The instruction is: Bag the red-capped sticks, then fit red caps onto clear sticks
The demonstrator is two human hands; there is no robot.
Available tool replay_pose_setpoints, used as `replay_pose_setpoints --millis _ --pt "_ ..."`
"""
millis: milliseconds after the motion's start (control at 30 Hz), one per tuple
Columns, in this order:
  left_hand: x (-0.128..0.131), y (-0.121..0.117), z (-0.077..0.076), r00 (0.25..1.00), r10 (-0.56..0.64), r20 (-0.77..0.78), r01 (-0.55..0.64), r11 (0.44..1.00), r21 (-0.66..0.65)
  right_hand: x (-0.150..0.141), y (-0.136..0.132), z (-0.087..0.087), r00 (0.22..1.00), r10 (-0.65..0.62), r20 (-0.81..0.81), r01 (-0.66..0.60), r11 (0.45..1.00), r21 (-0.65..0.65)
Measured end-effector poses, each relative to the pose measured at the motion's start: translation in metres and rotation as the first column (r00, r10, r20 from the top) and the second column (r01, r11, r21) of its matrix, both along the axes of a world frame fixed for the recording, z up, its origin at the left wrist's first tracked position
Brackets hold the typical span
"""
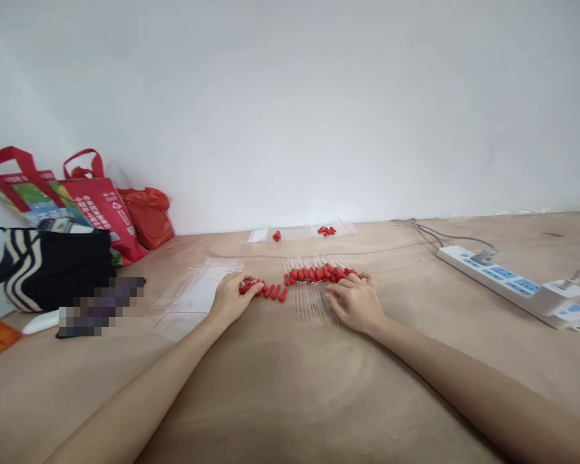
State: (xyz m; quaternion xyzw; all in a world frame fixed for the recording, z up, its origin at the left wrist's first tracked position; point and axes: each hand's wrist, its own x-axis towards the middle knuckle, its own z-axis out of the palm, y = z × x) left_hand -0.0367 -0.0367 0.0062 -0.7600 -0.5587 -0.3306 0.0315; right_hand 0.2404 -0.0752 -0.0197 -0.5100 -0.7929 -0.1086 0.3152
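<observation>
In the head view, a person is working with both bare hands at a wooden table (280, 393) before a pale wall (290, 116). The left hand (232, 295) is curling over the left end of a scatter of loose red bulbs (275, 292), its fingers bending around several of them; whether they are pinching one, the view is not telling. The right hand (356, 303) is reaching over the right end of a row of red-bulbed droppers (314, 274), its fingers bending and partly hiding one another, so whether they are gripping anything is remaining unclear. The droppers are lying in the middle of the table, their thin clear tubes pointing both toward the wall and toward the person. Clear plastic bags (188, 299) are lying just beside the left hand, while more red bulbs (326, 231) are resting on a plastic sheet (297, 233) near the wall. At right, a white power strip (495, 274) is holding plugs. At left, a striped black bag (60, 267) is standing before red shopping bags (107, 209), with a pixelated dark object (101, 306) lying in front.
</observation>
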Motion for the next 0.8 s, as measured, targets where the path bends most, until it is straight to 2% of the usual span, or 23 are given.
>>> replay_pose_setpoints --millis 133,200,367,467,633,800 --pt "0.005 -0.003 0.002 0.999 -0.034 -0.040 0.037 0.997 0.063 0.000 -0.002 0.002 0.998 0.037 0.041 -0.034 0.996 -0.077" --pt "0.013 -0.003 0.006 0.994 -0.067 -0.090 0.072 0.996 0.053 0.001 -0.003 0.003 0.996 0.064 0.056 -0.058 0.993 -0.100" --pt "0.047 0.009 0.019 0.954 -0.232 -0.190 0.219 0.972 -0.089 0.001 -0.003 0.002 0.994 0.088 0.057 -0.080 0.989 -0.123" --pt "0.065 0.021 0.022 0.923 -0.309 -0.230 0.271 0.945 -0.183 0.002 -0.004 0.002 0.995 0.088 0.043 -0.083 0.989 -0.119" --pt "0.080 0.037 0.015 0.915 -0.328 -0.233 0.277 0.934 -0.227 0.005 -0.002 0.003 0.998 0.020 -0.068 -0.026 0.996 -0.087" --pt "0.076 0.038 0.014 0.931 -0.303 -0.203 0.268 0.946 -0.185 0.012 0.004 0.001 0.980 -0.059 -0.190 0.046 0.996 -0.074"
